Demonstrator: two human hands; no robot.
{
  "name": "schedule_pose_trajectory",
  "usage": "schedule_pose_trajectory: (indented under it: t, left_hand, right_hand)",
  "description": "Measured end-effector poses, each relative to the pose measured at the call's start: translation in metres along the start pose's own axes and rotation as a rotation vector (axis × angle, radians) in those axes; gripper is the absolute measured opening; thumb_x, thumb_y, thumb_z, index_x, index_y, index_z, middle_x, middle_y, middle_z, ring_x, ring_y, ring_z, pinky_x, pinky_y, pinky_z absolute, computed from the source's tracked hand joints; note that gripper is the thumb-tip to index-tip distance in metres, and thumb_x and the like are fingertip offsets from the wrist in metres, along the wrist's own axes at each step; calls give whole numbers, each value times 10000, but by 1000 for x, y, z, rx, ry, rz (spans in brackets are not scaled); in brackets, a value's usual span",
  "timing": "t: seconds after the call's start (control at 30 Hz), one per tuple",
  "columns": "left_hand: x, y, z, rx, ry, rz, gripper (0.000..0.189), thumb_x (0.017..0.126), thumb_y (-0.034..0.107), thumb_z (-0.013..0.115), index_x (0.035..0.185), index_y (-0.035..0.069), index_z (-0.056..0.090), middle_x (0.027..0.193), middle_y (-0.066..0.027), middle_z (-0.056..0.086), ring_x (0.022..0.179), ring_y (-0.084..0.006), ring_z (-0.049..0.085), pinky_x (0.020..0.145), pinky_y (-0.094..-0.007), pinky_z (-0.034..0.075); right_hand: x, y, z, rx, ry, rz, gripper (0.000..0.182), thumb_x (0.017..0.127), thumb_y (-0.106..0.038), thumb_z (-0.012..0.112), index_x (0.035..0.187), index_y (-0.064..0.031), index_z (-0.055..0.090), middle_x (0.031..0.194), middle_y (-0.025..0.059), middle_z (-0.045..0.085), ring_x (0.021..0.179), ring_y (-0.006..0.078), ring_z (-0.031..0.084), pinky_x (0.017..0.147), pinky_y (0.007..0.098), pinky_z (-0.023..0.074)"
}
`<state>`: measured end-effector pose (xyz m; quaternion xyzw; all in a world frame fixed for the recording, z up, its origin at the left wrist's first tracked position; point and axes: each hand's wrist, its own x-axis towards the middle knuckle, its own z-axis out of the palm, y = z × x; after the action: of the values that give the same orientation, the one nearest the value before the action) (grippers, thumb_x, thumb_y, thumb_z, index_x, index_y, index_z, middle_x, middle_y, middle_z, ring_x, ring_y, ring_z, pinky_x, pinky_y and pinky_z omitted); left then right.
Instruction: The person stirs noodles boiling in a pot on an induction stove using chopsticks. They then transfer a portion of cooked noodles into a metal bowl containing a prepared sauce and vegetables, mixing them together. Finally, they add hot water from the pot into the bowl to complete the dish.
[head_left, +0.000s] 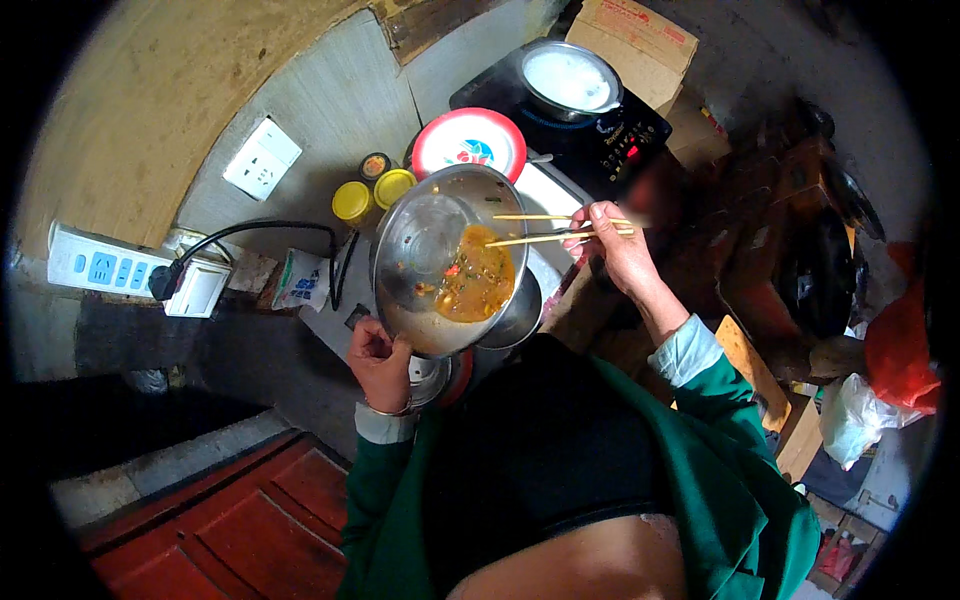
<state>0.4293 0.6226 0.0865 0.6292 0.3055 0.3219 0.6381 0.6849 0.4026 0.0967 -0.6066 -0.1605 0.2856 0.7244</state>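
My left hand (380, 365) grips the near rim of a stainless steel basin (427, 225) and keeps it tilted. A brown, oily sauce (476, 285) with chopped bits and a red piece has pooled at the basin's right side. Between the fingers of my right hand (611, 244) is a pair of wooden chopsticks (525, 238). They lie apart, with their tips over the basin near the edge of the sauce. Partly hidden under the basin's right side is another metal vessel (521, 311).
A pot of foamy white liquid (568, 77) sits on a lit induction cooker (637, 142). Behind the basin stand a red-rimmed enamel plate (435, 146) and yellow-lidded jars (351, 201). A black power cord (262, 223) runs from the power strip (109, 262) at left.
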Motion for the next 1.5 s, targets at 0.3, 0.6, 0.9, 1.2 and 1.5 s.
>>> schedule_pose_trajectory:
  t: [0.3,0.6,0.9,1.2,1.5]
  left_hand:
    - [-1,12,10,59,-24,65,223,697,-84,580,740,63,418,722,29,347,649,-51,352,594,-185,284]
    - [2,12,15,356,1,349,216,658,-90,592,705,47,431,646,-9,363,575,-89,361,528,-219,306]
    - [7,18,23,523,-31,622,233,590,-99,625,683,32,456,642,-99,443,579,-252,467,543,-308,404]
    - [12,23,20,575,-59,759,229,565,-101,642,695,27,503,675,-120,504,608,-295,508,554,-346,427]
    - [11,16,14,446,68,568,183,693,-83,595,718,41,463,647,-13,440,571,-95,413,522,-222,345]
  right_hand:
    - [12,16,-4,-3,14,29,306,975,-315,428,985,-27,533,922,78,593,769,150,642,677,257,544]
    - [16,30,-5,23,19,47,312,967,-314,449,976,-18,547,890,84,624,752,167,659,669,266,556]
    - [2,34,3,82,29,96,299,967,-281,457,939,-2,561,866,100,620,739,186,655,689,309,567]
    - [-14,14,6,133,-5,151,309,974,-279,443,935,3,563,858,101,615,744,212,664,664,312,570]
    - [-26,47,-17,289,151,245,340,978,-301,420,963,15,546,891,157,616,769,257,665,684,349,572]
